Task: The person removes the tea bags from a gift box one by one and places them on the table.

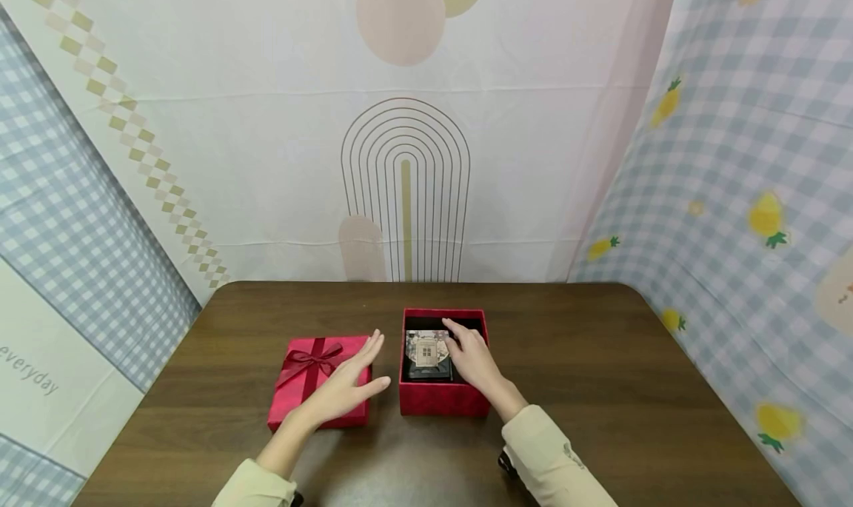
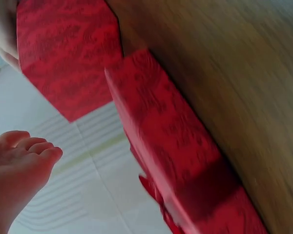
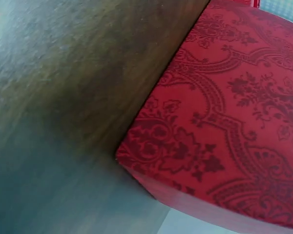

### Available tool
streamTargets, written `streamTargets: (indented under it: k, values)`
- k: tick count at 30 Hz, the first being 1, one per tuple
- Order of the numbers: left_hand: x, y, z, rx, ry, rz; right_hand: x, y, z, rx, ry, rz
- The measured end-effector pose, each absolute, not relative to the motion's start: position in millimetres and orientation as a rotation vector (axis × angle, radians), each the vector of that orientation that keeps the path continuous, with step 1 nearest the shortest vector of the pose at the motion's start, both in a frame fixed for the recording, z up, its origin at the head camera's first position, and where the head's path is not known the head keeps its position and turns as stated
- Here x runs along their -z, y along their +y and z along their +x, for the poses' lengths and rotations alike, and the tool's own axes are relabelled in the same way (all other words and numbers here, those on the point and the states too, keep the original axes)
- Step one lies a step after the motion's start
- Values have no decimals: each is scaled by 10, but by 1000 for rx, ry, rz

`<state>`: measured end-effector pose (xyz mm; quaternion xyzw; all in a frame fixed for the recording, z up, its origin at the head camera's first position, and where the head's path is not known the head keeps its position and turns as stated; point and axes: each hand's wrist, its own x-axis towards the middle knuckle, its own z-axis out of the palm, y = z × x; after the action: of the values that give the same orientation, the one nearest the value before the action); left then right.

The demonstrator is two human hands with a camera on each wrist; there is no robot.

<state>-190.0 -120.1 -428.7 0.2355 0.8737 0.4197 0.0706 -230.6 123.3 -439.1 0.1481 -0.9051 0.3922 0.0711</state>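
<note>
An open red gift box (image 1: 443, 400) with a dark interior stands on the table. Inside it lies a smaller black box (image 1: 426, 372) with a floral, pale-labelled top. My right hand (image 1: 474, 359) reaches over the gift box's right side, fingers extended along the right edge of the smaller box. To the left sits the red lid (image 1: 286, 403), topped by a dark red ribbon bow (image 1: 316, 360). Above the lid's right part hovers my left hand (image 1: 343, 388), fingers straight and thumb spread, holding nothing. In the right wrist view the gift box's patterned side (image 3: 224, 112) fills much of the frame, with the fingers hidden.
The brown wooden table (image 1: 586, 388) carries both red pieces near its middle. Behind it hangs a white printed cloth (image 1: 280, 174). Blue checked cloths (image 1: 720, 270) hang at both sides.
</note>
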Motion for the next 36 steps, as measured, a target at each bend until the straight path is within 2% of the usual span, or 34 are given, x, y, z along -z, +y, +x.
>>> streamTargets:
  k: [15,36]
  values:
    - [4583,-885,-1992,-1363,2571,719,4456,1137,-2367,-918,-3122,423]
    - [4567,-758,-2007,-1379,2594,712,4432,1173,-2387,-1068,-2995,474]
